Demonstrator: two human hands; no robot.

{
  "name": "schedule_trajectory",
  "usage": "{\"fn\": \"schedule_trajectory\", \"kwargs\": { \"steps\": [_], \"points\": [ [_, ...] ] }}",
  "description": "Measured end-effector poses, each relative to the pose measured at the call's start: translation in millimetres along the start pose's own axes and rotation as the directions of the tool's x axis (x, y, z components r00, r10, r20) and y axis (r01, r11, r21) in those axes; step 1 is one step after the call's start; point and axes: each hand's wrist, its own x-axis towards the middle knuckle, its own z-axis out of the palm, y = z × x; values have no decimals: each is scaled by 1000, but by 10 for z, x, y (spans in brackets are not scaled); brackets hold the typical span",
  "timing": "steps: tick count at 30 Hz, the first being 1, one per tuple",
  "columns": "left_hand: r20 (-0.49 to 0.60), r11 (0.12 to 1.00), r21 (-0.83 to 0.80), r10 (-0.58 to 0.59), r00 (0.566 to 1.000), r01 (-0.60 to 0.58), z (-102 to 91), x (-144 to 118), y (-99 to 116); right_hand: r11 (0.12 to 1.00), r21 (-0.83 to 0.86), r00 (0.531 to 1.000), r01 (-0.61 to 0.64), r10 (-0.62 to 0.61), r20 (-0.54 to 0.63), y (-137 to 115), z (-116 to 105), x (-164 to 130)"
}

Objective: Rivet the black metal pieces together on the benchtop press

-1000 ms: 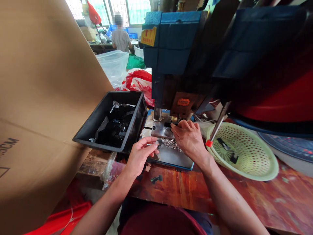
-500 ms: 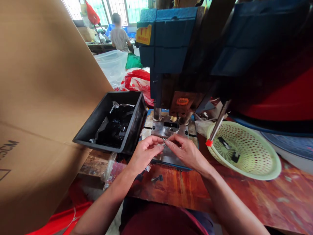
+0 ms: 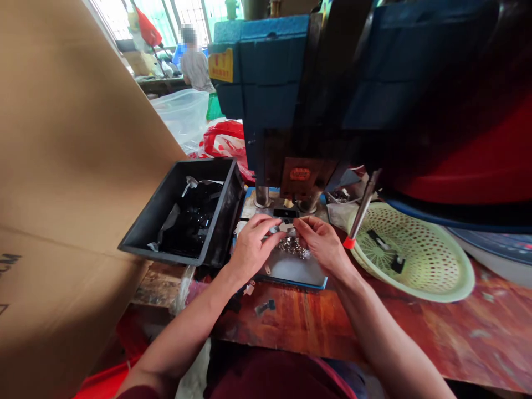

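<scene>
My left hand is closed in a pinch on a small flat metal piece, held above the press bed. My right hand faces it from the other side, its thumb and fingertips pressed together; whatever they grip is too small to make out. Below the fingertips, a heap of small shiny metal parts lies on the steel bed plate. Just behind the hands is the die with its dark slot, beneath the head of the blue press.
To the left stands a black bin of dark parts, beside a large cardboard sheet. A pale green basket with two dark pieces sits at right, near a red-tipped metal lever. A small part lies on the wooden table. A person is farther back.
My hands have moved slightly apart and up, uncovering the shiny heap and the flat piece between them. The whole view has shifted a little.
</scene>
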Motion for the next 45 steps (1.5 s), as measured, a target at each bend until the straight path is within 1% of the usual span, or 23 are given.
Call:
{"fn": "schedule_trajectory", "kwargs": {
  "steps": [3, 5, 8, 10, 14, 19, 27, 30, 32, 34, 36, 40, 45],
  "points": [
    [-9, 995, 78, 67, 998, -66, 19, 83, -58, 999, 38, 1000, -20, 21, -20, -13, 23, 49],
    [-19, 983, 161, 96, 995, -91, 1, 155, -94, 999, 34, 998, -3, 6, -69, -8, 9, 67],
    [-12, 958, 279, 74, 997, -68, -40, 272, -170, 998, 4, 984, 69, -68, -163, 32, -59, 52],
    [9, 950, 311, 35, 999, -36, -59, 337, -221, 993, -30, 977, 114, -117, -181, 72, -116, 13],
    [75, 952, 305, -2, 997, -21, -66, 407, -271, 985, -106, 973, 135, -152, -172, 137, -195, -89],
    [140, 957, 290, -36, 990, -7, -66, 430, -260, 967, -202, 968, 155, -189, -164, 170, -214, -147],
    [178, 956, 293, -62, 982, 7, -85, 458, -267, 963, -243, 980, 119, -154, -130, 114, -178, -183],
    [166, 956, 293, -42, 985, -8, -79, 454, -263, 963, -247, 979, 110, -147, -140, 103, -181, -204],
    [156, 954, 295, 1, 988, -47, -67, 445, -247, 962, -252, 977, 104, -146, -154, 119, -197, -211],
    [166, 947, 305, 48, 985, -98, -51, 433, -224, 962, -255, 976, 97, -142, -165, 149, -217, -213],
    [192, 935, 328, 72, 979, -133, -37, 421, -206, 962, -258, 976, 91, -137, -166, 182, -238, -213],
    [241, 919, 361, 73, 968, -159, -39, 406, -197, 958, -275, 979, 83, -130, -158, 219, -265, -219],
    [265, 918, 361, 65, 962, -161, -73, 412, -195, 953, -290, 977, 87, -138, -163, 235, -258, -227]
  ]
}}
